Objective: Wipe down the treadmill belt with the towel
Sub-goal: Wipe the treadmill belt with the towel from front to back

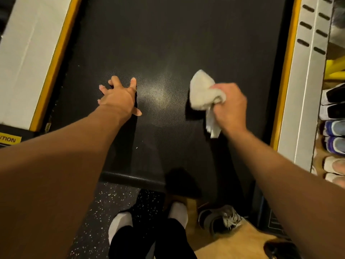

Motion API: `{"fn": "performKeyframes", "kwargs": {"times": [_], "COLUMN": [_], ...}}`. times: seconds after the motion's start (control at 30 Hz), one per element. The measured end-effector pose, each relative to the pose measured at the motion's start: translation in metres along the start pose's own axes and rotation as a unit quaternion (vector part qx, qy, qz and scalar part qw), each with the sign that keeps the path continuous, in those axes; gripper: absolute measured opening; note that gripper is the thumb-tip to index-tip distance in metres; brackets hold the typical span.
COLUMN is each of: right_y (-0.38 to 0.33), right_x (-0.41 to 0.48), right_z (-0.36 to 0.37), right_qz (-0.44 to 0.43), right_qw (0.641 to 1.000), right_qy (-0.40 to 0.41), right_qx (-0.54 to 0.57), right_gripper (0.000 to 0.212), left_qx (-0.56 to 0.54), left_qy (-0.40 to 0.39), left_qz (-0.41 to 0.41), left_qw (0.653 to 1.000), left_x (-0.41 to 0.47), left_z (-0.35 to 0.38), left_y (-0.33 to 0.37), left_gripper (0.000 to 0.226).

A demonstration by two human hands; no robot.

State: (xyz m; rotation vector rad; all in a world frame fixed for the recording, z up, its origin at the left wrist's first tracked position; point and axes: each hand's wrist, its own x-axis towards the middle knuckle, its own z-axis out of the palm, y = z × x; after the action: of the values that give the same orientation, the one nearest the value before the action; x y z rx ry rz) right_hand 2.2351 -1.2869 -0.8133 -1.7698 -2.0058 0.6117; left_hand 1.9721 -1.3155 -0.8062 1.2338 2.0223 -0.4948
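The black textured treadmill belt (168, 53) fills the middle of the view, with a sheen of light at its centre. My left hand (118, 97) lies flat on the belt with its fingers spread, holding nothing. My right hand (230, 107) is closed around a bunched white towel (204, 94) over the right half of the belt. The towel's bulk sticks out to the left of my fist and a loose corner hangs below it. Whether the towel touches the belt is unclear.
Yellow-edged white side rails (285, 71) border the belt left and right. A shoe rack with several pairs (334, 128) stands at the far right. A grey sneaker (220, 219) lies on the floor by the belt's rear edge, beside my white-socked feet (121, 223).
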Motion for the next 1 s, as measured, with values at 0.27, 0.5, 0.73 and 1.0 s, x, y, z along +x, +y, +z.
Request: {"fn": "performKeyframes", "kwargs": {"times": [0.27,0.5,0.73,1.0], "right_y": [-0.018,-0.036,-0.007,-0.026], "right_x": [-0.030,-0.117,-0.057,-0.110], "right_z": [0.030,0.021,0.018,0.003], "right_qz": [-0.031,-0.079,0.015,-0.029], "right_qw": [0.997,0.985,0.997,0.983], "right_qy": [-0.055,-0.133,-0.055,-0.181], "right_qx": [-0.043,0.079,-0.043,0.012], "right_gripper": [0.057,0.058,0.051,0.040], "left_qx": [-0.009,-0.020,-0.038,-0.131], "left_qy": [0.008,0.007,0.017,0.192], "left_qz": [0.012,0.014,0.020,0.113], "left_qw": [1.000,1.000,0.999,0.966], "left_x": [-0.002,-0.006,-0.007,-0.045], "left_z": [0.000,-0.002,0.000,0.031], "left_y": [-0.003,-0.002,-0.004,-0.005], "left_gripper": [0.106,0.103,0.103,0.069]}}
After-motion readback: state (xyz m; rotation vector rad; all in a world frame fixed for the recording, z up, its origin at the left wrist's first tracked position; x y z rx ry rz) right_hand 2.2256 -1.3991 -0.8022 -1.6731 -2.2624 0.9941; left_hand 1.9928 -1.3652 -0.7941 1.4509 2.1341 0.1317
